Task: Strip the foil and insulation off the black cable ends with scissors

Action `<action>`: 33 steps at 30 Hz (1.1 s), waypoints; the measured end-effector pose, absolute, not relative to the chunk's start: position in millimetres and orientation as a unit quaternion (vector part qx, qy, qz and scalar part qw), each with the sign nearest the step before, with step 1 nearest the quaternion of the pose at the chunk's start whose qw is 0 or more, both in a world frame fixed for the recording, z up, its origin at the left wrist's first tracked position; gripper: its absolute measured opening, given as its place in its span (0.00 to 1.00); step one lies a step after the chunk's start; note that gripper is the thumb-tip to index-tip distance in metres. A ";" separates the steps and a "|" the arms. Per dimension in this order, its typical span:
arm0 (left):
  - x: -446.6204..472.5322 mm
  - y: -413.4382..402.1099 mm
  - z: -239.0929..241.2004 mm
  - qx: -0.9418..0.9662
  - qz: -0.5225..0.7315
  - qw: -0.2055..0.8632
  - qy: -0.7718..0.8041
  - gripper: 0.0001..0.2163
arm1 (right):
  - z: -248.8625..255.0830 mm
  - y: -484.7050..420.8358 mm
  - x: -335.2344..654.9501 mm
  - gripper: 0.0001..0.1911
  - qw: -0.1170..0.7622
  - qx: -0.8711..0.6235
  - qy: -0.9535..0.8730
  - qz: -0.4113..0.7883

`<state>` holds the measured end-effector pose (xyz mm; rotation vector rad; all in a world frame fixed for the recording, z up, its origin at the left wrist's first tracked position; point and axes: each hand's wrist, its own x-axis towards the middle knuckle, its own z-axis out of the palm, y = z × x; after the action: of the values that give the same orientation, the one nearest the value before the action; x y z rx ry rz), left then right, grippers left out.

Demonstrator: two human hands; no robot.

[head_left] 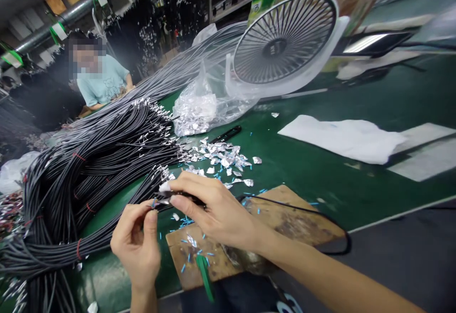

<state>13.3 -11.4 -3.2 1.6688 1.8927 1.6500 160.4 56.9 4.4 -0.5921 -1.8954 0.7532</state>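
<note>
My left hand (137, 241) is closed in a pinch, with a thin blue wire (154, 203) showing at its fingertips. My right hand (213, 203) grips a dark-handled tool with a narrow metal tip (163, 202), which meets the blue wire. White wrapping covers the tip of my right index finger. Just behind both hands lie the stripped white-silver ends of a black cable bundle (142, 192). Under my right hand a stained wooden board (285, 206) carries scattered blue wire scraps. My fingers partly hide the tool and the wire.
Large bundles of black cables (103, 161) cover the left side. Foil scraps (224, 156), a black cutter (228, 134) and a clear plastic bag (199, 109) lie ahead. A fan (285, 42) stands behind, white sheets (338, 137) at right. A person (103, 80) sits across the table.
</note>
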 end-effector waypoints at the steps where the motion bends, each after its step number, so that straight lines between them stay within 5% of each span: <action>1: 13.1 -11.4 -3.7 0.552 0.544 0.062 0.628 0.08 | 4.0 57.2 160.4 0.12 0.481 -0.249 -0.781 0.310; 23: 14.1 -13.3 -5.0 0.594 0.510 -0.022 0.621 0.08 | 9.6 57.0 157.4 0.12 0.437 -0.240 -0.744 0.446; 33: 12.6 -11.4 -12.5 0.605 0.508 -0.083 0.607 0.07 | 8.7 55.7 157.5 0.10 0.466 -0.276 -0.739 0.400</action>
<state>12.6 -11.4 -12.5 2.0090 2.0162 1.6872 157.5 55.7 8.7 -0.6769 -1.8145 0.9813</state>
